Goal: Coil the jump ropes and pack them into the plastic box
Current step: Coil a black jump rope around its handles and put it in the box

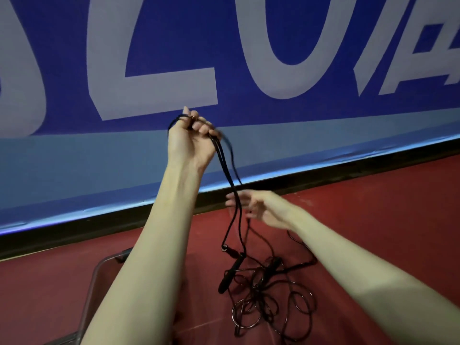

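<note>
My left hand (pixel 191 140) is raised in front of the blue banner (pixel 249 115), fingers curled tight around the bunched top of one black jump rope (pixel 232 185). Its strands, about three as far as I can count through the blur, hang almost straight down from my fist, long axis vertical. Two black handles (pixel 230 272) dangle at the bottom ends, tilted, just above the floor. My right hand (pixel 256 205) is lower and to the right, fingers loosely spread and blurred, right at the hanging strands; I cannot tell whether it touches them. Beneath, on the red floor (pixel 373 220), lies a loose tangle of thin dark rope (pixel 273 307) in many overlapping loops, with at least one more handle (pixel 272 265) lying across it; how many ropes it holds I cannot tell. Behind my left forearm shows the rim of the clear plastic box (pixel 99 270).
</note>
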### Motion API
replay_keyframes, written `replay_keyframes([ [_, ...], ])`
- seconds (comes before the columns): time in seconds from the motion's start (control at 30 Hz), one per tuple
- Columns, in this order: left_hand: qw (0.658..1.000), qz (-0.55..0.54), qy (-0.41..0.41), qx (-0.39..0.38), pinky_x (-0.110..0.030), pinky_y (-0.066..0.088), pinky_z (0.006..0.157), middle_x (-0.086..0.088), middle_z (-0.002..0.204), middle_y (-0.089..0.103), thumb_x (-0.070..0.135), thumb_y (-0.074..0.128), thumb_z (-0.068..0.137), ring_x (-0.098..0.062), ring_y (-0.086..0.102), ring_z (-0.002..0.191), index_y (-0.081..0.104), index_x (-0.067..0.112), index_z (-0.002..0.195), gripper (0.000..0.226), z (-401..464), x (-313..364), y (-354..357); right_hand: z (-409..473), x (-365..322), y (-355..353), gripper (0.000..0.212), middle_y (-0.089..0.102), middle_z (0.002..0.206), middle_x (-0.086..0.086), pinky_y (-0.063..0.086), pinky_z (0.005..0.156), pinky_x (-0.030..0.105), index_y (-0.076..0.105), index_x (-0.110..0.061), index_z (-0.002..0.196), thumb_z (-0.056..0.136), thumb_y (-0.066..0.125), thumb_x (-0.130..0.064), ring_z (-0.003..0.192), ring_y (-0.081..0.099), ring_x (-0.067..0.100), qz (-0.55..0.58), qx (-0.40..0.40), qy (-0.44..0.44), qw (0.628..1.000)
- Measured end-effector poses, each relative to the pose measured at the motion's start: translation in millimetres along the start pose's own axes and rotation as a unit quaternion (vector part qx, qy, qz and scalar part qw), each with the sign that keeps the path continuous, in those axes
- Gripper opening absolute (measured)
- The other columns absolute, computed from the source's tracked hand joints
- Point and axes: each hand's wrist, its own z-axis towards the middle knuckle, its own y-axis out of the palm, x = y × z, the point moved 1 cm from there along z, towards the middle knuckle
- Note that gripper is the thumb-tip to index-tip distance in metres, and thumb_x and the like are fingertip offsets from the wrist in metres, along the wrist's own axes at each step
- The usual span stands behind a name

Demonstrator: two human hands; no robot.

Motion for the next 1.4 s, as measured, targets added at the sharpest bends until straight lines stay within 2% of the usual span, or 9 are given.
replay_keyframes([
  [0.23, 0.992, -0.112, 0.051, 0.03, -0.023, 0.027, 0.058, 0.003, 0.049, 0.032, 0.025, 0.033, 0.103, -0.01, 0.032, 0.04, 0.041, 0.012, 0.065, 0.041, -5.8, 34.5, -1.8, 2.8, 29.9, 32.6, 0.011, 0.071, 0.091, -0.001, 0.041, 0.094, 0.025, 0.067, -0.019, 0.092, 0.092, 0.057, -0.013, 0.096, 0.063, 0.006, -0.252, -0.206, 0.054, 0.944],
  [0.47, 0.982, -0.108, 0.093, 0.12, -0.022, 0.027, 0.055, 0.003, 0.046, 0.032, 0.023, 0.03, 0.104, -0.01, 0.03, 0.037, 0.036, 0.014, 0.064, 0.042, -5.9, 57.5, -32.2, -0.1, 50.1, 10.6, 0.026, 0.064, 0.068, -0.002, 0.049, 0.095, 0.034, 0.057, -0.014, 0.082, 0.104, 0.043, -0.014, 0.081, 0.067, 0.019, -0.302, -0.077, 0.042, 0.949],
  [0.7, 0.919, 0.126, 0.081, 0.364, -0.023, 0.033, 0.054, -0.001, 0.063, 0.033, 0.002, 0.03, 0.098, -0.012, 0.039, 0.048, 0.036, 0.014, 0.069, 0.032, -11.9, 45.2, -112.1, -14.2, -9.0, 9.0, 0.026, 0.031, 0.05, -0.007, 0.037, 0.048, 0.023, 0.048, -0.011, 0.082, 0.105, 0.039, -0.019, 0.041, 0.027, 0.007, -0.157, 0.043, 0.016, 0.986],
  [0.83, 0.844, 0.37, -0.137, 0.362, -0.03, 0.038, 0.057, -0.01, 0.072, 0.046, 0.009, 0.04, 0.1, -0.02, 0.049, 0.06, 0.043, 0.006, 0.075, 0.025, -30.6, 17.9, -158.2, -24.2, -49.9, 11.7, 0.024, 0.026, 0.047, -0.004, 0.02, 0.041, 0.021, 0.048, -0.008, 0.079, 0.101, 0.042, -0.015, 0.038, 0.018, 0.009, -0.17, 0.071, 0.008, 0.983],
  [0.97, 0.69, 0.606, -0.308, 0.247, -0.03, 0.047, 0.058, -0.013, 0.059, 0.064, 0.03, 0.043, 0.101, -0.024, 0.066, 0.059, 0.055, 0.002, 0.086, 0.034, -52.3, 6.6, -146.8, -35.9, -83.0, 12.3, 0.025, 0.027, 0.046, -0.004, 0.018, 0.043, 0.021, 0.051, -0.009, 0.075, 0.099, 0.042, -0.014, 0.039, 0.019, 0.01, -0.262, 0.067, 0.014, 0.963],
  [1.1, 0.607, 0.737, -0.233, 0.183, -0.025, 0.045, 0.049, -0.014, 0.064, 0.062, 0.021, 0.053, 0.095, -0.023, 0.064, 0.047, 0.052, 0.003, 0.086, 0.02, -37.9, 7.4, -115.5, -48.3, -104.8, 9.4, 0.023, 0.027, 0.045, -0.004, 0.016, 0.043, 0.02, 0.052, -0.007, 0.076, 0.097, 0.043, -0.012, 0.039, 0.018, 0.01, -0.293, 0.061, 0.029, 0.954],
  [1.23, 0.477, 0.844, -0.095, 0.224, -0.037, 0.046, 0.08, -0.016, 0.109, 0.06, 0.013, 0.044, 0.087, -0.037, 0.059, 0.101, 0.058, 0.001, 0.105, 0.025, -21.7, 6.3, -96.8, -62.8, -120.6, 2.2, 0.02, 0.023, 0.048, -0.003, 0.016, 0.041, 0.019, 0.053, -0.006, 0.08, 0.098, 0.044, -0.012, 0.04, 0.015, 0.01, -0.284, 0.052, 0.029, 0.957],
  [1.3, 0.504, 0.83, -0.053, 0.233, -0.04, 0.043, 0.089, -0.013, 0.121, 0.056, 0.013, 0.043, 0.09, -0.038, 0.054, 0.111, 0.054, 0.002, 0.12, 0.034, -16.4, 5.2, -92.4, -68.2, -124.4, -1.7, 0.02, 0.026, 0.049, -0.002, 0.019, 0.04, 0.02, 0.055, -0.006, 0.08, 0.097, 0.045, -0.012, 0.04, 0.018, 0.011, -0.318, 0.078, 0.023, 0.945],
  [1.4, 0.641, 0.759, 0.024, 0.113, -0.035, 0.041, 0.098, -0.005, 0.138, 0.049, 0.003, 0.042, 0.09, -0.025, 0.05, 0.122, 0.049, 0.013, 0.134, 0.046, -14.5, 2.1, -82.3, -72.0, -124.6, -5.0, 0.022, 0.026, 0.049, -0.002, 0.019, 0.04, 0.019, 0.055, -0.006, 0.079, 0.098, 0.046, -0.013, 0.04, 0.018, 0.011, -0.317, 0.073, 0.018, 0.946],
])
